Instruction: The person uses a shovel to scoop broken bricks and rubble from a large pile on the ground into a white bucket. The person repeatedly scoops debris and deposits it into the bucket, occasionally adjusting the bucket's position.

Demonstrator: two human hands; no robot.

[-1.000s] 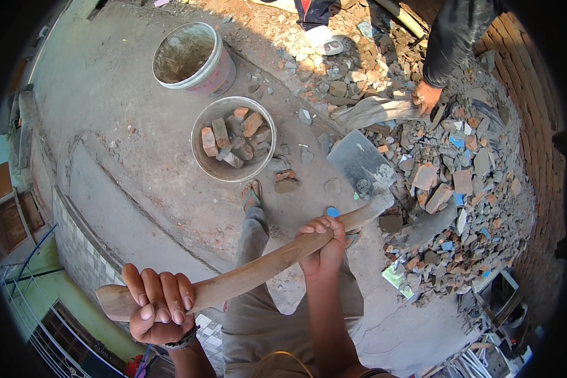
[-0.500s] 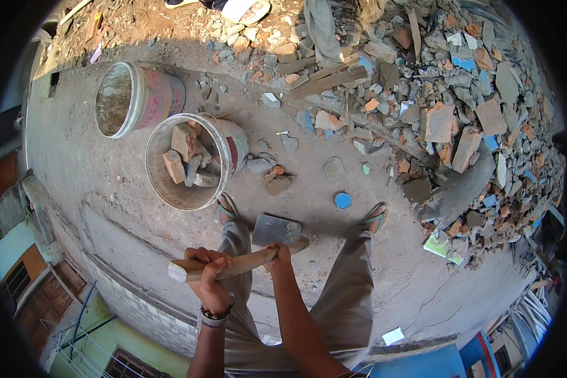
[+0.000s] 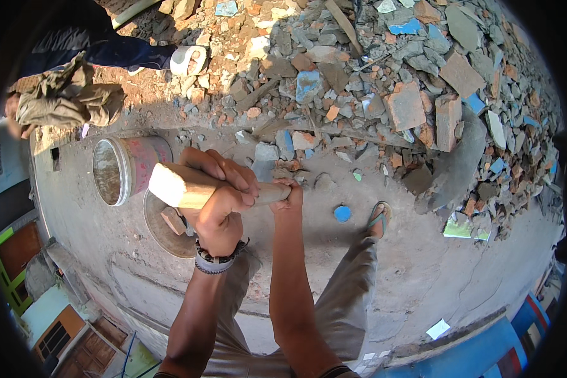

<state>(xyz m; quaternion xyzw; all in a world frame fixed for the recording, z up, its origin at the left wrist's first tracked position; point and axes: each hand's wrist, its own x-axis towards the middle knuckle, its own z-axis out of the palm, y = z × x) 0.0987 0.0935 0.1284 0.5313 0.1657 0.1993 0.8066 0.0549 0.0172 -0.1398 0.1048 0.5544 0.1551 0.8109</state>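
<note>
Over a rough concrete floor, both hands grip one wooden handle, which points up toward the camera so that its pale cut end fills the near view. The left hand is wrapped tight around the shaft nearest that end, a beaded band at its wrist; the right hand is closed around it further down, where the shaft runs out of sight behind the fingers. The tool's head cannot be seen. Hands stacked this close suit a two-handed lift or swing, by my judgement.

Just past the left hand, toward the floor's left edge, stands a pinkish bucket, and partly under the handle a round basin holding a few brick pieces. A sandalled foot stands beside a small blue disc. Beyond lies a rubble heap of bricks and blue tile shards along the far edge. Bare floor opens to the right of the foot. Another person's shoe rests at the heap's left.
</note>
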